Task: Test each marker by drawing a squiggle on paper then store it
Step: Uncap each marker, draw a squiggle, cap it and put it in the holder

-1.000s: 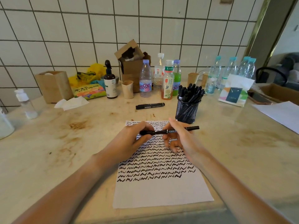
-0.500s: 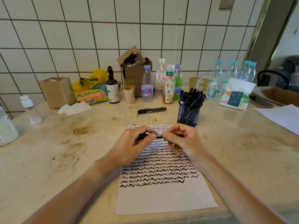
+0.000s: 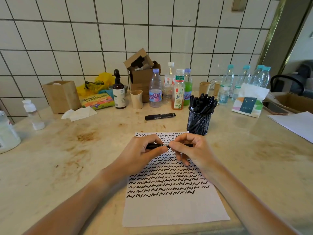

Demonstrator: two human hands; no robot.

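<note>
A black marker (image 3: 165,146) lies level between both hands over the upper part of the paper (image 3: 174,207). My left hand (image 3: 144,152) grips its left end and my right hand (image 3: 191,150) grips its right part; I cannot tell whether the cap is on. Rows of black squiggles cover the sheet's upper two thirds. A black mesh cup (image 3: 199,122) packed with several black markers stands just beyond the sheet's far right corner. One more capped black marker (image 3: 160,116) lies on the counter behind the paper.
Along the tiled wall stand several drink bottles (image 3: 177,92), a brown spray bottle (image 3: 119,92), cardboard boxes (image 3: 142,72), paper cups and a tissue pack (image 3: 249,104). A wooden box (image 3: 61,96) and crumpled tissue sit left. White sheets (image 3: 296,124) lie at the right.
The hands have closed in on the marker, so less of its barrel shows between and beyond them. The view has shifted slightly; the paper and the mesh cup stay put.
</note>
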